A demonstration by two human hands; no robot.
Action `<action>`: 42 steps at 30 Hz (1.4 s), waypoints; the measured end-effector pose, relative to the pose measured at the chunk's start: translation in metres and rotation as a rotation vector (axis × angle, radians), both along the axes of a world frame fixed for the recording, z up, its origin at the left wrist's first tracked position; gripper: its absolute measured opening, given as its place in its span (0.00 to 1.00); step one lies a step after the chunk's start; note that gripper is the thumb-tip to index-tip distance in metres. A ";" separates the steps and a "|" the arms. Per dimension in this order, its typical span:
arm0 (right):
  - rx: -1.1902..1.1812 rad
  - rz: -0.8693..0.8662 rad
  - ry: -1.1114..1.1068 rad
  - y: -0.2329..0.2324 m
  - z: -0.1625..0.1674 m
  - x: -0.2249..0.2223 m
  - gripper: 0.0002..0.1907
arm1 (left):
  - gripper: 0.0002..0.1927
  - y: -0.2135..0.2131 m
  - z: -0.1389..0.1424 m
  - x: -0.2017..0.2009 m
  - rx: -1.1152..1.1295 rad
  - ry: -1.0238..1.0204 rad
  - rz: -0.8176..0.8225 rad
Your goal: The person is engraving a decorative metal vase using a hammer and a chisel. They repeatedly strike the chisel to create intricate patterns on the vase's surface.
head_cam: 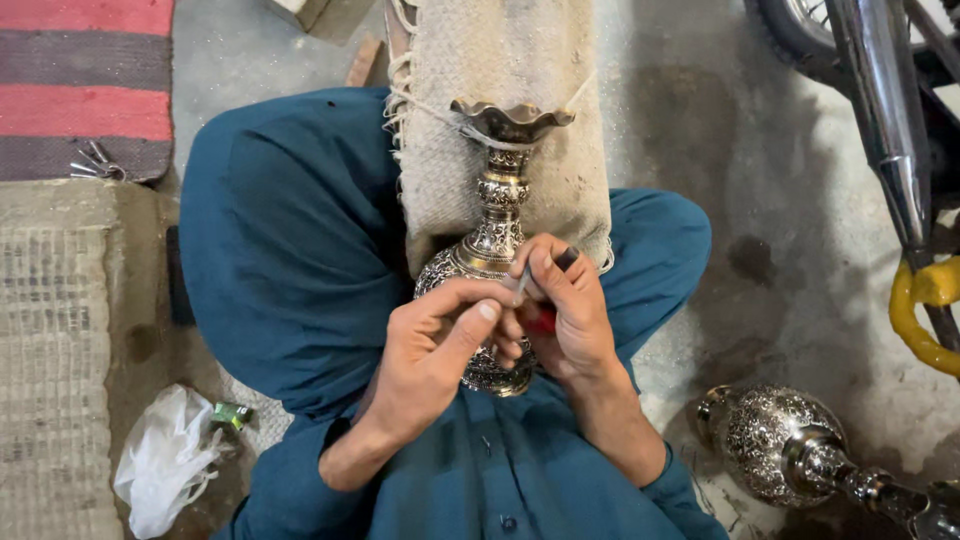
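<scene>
Silver engraved vase [497,215] lies across the lap; left hand [437,350] curls gripping its body, right hand [565,310] pinches a red-handled engraving tool [538,300] against it.

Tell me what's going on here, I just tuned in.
A person in blue clothes sits cross-legged on a concrete floor with an ornate engraved silver metal vase lying across the lap on a beige woven cloth. The left hand steadies the vase body, while the right hand holds a small tool with a red handle against the engraved surface. A second similar engraved silver vase lies on the floor to the right, beside a parked motorcycle. A crumpled white plastic bag sits on the left.
</scene>
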State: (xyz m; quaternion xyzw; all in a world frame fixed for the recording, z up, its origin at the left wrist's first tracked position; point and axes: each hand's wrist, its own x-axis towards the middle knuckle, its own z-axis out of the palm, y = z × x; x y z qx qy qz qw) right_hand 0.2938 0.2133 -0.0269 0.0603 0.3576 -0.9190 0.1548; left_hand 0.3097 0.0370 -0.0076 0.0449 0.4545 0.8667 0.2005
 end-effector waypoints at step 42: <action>0.282 -0.177 0.255 0.028 -0.017 0.000 0.15 | 0.09 0.024 -0.003 -0.019 -0.220 -0.005 -0.029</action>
